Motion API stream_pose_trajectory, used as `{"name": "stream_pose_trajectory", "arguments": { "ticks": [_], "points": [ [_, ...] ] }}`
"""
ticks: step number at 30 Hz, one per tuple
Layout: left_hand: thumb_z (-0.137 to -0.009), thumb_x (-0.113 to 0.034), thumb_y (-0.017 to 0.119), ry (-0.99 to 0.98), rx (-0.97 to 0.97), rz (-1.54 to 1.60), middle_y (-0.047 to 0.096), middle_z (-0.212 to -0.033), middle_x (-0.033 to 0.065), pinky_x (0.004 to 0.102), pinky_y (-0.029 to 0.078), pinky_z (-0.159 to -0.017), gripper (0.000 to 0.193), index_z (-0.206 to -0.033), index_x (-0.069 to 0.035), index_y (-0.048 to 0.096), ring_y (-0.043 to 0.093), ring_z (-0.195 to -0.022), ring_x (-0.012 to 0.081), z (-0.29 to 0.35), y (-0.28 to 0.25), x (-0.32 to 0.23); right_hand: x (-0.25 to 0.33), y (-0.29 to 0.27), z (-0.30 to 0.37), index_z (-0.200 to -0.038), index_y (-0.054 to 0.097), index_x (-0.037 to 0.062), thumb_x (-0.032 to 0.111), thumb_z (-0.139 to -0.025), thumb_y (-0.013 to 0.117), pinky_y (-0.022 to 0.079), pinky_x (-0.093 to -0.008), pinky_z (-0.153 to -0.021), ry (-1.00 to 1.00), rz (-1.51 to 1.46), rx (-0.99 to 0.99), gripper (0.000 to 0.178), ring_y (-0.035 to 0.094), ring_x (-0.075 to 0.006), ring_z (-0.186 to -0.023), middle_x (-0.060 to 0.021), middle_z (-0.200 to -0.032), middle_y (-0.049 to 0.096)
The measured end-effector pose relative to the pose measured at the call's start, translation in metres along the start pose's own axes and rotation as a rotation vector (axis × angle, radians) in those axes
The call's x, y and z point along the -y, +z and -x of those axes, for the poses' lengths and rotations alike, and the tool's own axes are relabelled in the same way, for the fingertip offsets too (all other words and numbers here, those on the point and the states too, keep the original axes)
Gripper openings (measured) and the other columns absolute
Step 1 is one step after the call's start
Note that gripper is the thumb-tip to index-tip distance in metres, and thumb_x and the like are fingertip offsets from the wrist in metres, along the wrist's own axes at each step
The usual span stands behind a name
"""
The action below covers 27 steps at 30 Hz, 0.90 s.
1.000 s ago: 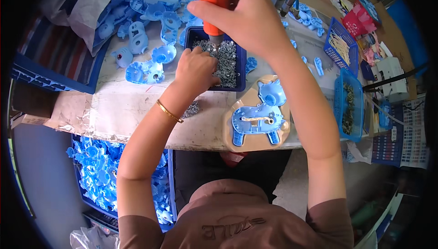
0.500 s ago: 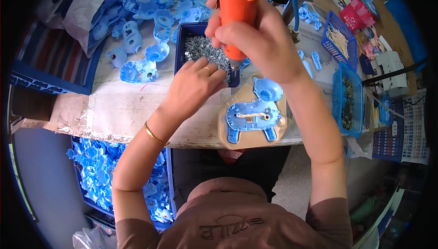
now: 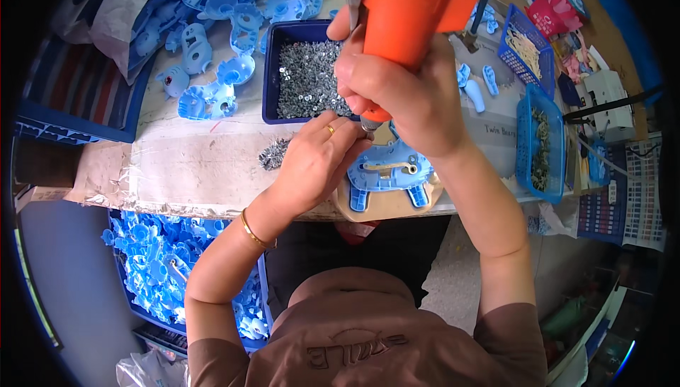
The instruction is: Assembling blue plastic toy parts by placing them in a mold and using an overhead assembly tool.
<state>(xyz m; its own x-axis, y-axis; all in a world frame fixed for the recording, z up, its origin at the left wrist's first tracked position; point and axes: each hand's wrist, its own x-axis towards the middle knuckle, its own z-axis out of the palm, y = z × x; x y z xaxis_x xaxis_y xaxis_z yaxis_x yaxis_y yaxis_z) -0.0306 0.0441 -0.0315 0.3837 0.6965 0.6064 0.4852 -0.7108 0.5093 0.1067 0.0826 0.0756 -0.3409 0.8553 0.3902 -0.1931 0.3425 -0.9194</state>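
Note:
My right hand (image 3: 407, 96) is wrapped round an orange power screwdriver (image 3: 400, 18), its tip pointing down. Close beside that tip is my left hand (image 3: 322, 156), fingers pinched together; whatever sits between the fingertips is hidden. Both hands are over the upper left edge of a light-blue plastic animal-shaped half shell (image 3: 386, 179), which lies in a tan holder board (image 3: 343, 206) at the table's near edge. A cream-coloured bar (image 3: 382, 166) lies across the shell. Behind my left hand stands a dark blue tray (image 3: 267, 89) of small metal screws (image 3: 304, 79).
A small heap of screws (image 3: 273, 153) lies left of my left hand. Loose blue shells (image 3: 205, 101) cover the back left. A crate of blue parts (image 3: 152, 266) stands below the table. Baskets (image 3: 563, 153) and small blue pieces (image 3: 474, 93) are at the right.
Both hands have come nearer me, from the screw tray to the blue shell, bringing the screwdriver along. The small screw heap shows now beside my left hand. The view has shifted slightly.

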Motion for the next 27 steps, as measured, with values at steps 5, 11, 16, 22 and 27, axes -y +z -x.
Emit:
{"name": "stream_pose_trajectory", "arguments": {
  "ticks": [5,11,16,22,27],
  "points": [
    [-0.081,-0.012,0.071,0.015,0.056,-0.077,0.059,-0.081,0.0078,0.0393,0.047,-0.066,0.021,-0.093,-0.004,0.057,0.055,-0.076,0.0281,0.007,0.002,-0.008,-0.006,-0.008,0.011,-0.105,0.056,-0.0053,0.012,-0.080,0.063,0.045,-0.0236,-0.050,0.010,-0.001,0.057,0.031,0.055,-0.0090,-0.055,-0.0052,-0.069,0.059],
    [-0.074,-0.036,0.078,-0.080,0.102,-0.150,0.058,-0.102,0.0112,0.0414,0.046,-0.076,0.061,-0.116,-0.001,0.053,0.054,-0.090,0.0298,0.012,-0.007,-0.018,-0.019,-0.009,0.032,-0.107,0.056,-0.0048,0.008,-0.079,0.063,0.046,-0.0237,-0.051,0.129,0.000,0.052,0.032,0.055,-0.0090,-0.058,-0.0047,-0.070,0.059],
    [-0.071,-0.047,0.077,-0.121,0.177,-0.214,0.056,-0.112,0.0129,0.0415,0.045,-0.079,0.072,-0.121,0.000,0.053,0.053,-0.096,0.0304,0.018,0.000,-0.021,-0.033,-0.010,0.038,-0.107,0.055,-0.0044,0.008,-0.080,0.063,0.047,-0.0235,-0.052,0.121,-0.012,0.029,0.031,0.056,-0.0088,-0.058,-0.0046,-0.070,0.059],
    [-0.075,-0.039,0.075,-0.159,0.207,-0.227,0.057,-0.110,0.0143,0.0393,0.044,-0.078,0.059,-0.114,0.001,0.057,0.053,-0.096,0.0294,0.018,0.005,-0.024,-0.038,-0.010,0.044,-0.107,0.055,-0.0044,0.007,-0.080,0.063,0.047,-0.0239,-0.051,0.130,-0.039,0.003,0.030,0.056,-0.0083,-0.057,-0.0049,-0.070,0.060],
    [-0.073,-0.032,0.074,-0.177,0.119,-0.312,0.058,-0.103,0.0146,0.0391,0.045,-0.076,0.051,-0.107,0.003,0.060,0.054,-0.093,0.0295,0.020,0.016,-0.026,-0.044,-0.007,0.047,-0.106,0.054,-0.0043,0.002,-0.080,0.062,0.049,-0.0239,-0.054,0.050,-0.037,-0.018,0.028,0.058,-0.0088,-0.059,-0.0050,-0.072,0.060]
  ]
}}
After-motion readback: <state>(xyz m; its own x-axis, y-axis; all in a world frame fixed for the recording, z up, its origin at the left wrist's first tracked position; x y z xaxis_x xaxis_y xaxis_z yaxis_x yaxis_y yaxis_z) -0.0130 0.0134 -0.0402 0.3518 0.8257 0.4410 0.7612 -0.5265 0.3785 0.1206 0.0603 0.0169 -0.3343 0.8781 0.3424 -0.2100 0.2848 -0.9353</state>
